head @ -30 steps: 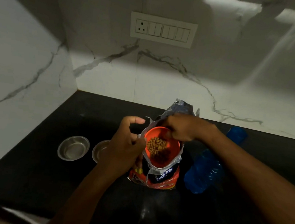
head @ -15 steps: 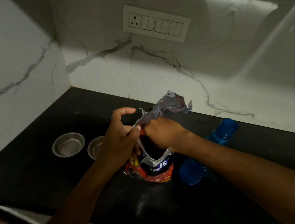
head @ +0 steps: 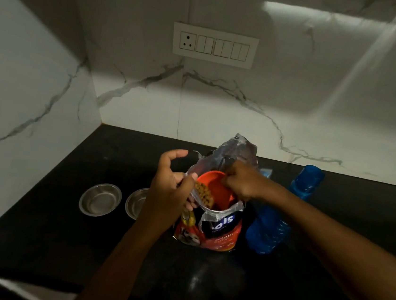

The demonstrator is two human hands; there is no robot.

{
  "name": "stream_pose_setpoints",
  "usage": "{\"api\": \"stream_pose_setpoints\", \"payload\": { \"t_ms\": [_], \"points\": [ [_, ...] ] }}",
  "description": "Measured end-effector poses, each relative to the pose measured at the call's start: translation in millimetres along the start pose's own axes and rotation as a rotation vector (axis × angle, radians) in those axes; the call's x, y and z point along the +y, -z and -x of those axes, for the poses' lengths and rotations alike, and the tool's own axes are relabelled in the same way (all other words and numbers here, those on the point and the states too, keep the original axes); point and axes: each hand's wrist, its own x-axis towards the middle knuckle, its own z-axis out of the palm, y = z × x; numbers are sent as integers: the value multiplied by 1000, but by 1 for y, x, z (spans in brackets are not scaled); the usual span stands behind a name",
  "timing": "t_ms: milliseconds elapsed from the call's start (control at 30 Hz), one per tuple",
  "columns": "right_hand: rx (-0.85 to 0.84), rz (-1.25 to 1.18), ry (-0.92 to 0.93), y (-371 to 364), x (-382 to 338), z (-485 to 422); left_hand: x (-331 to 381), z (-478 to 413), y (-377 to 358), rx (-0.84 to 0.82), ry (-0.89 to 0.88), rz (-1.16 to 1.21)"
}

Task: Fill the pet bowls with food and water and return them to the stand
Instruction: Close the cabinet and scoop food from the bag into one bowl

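Observation:
A pet food bag [head: 215, 228] stands upright on the black counter [head: 59, 232]. My left hand [head: 170, 191] pinches the bag's left rim and holds it apart. My right hand [head: 240, 181] grips an orange scoop [head: 215, 184] tilted at the bag's mouth, with brown kibble [head: 203, 194] in it. Two steel bowls sit left of the bag: one [head: 100, 199] in full view, the other [head: 136, 203] partly hidden behind my left wrist. Both look bare inside.
A blue water bottle [head: 280, 216] stands just right of the bag, behind my right forearm. Marble walls close the counter at the back and left. A switch plate [head: 215, 45] is on the back wall. The counter's front edge runs along the bottom.
The orange scoop went down into the bag half a second ago and has come back up to the mouth with kibble. My left hand stays on the bag's rim.

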Motion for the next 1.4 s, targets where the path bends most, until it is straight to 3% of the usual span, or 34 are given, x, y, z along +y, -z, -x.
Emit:
{"api": "stream_pose_setpoints", "payload": {
  "t_ms": [200,367,567,800,1067,1233,1400],
  "points": [
    [212,-241,-135,16,15,13,-4,-6,2,-43,9,46],
    [332,-153,-49,16,20,16,-3,-9,-1,-57,0,39],
    [460,101,188,9,18,16,0,-15,-6,-4,9,-20],
    [493,51,179,17,21,8,3,-18,-13,94,19,-122],
    [378,-465,-79,21,37,9,8,-18,-18,167,56,-193],
    [301,-767,-63,21,41,25,9,-6,-19,234,96,-63],
    [293,-912,-36,30,32,42,4,4,-17,303,115,-25]
  ]
}}
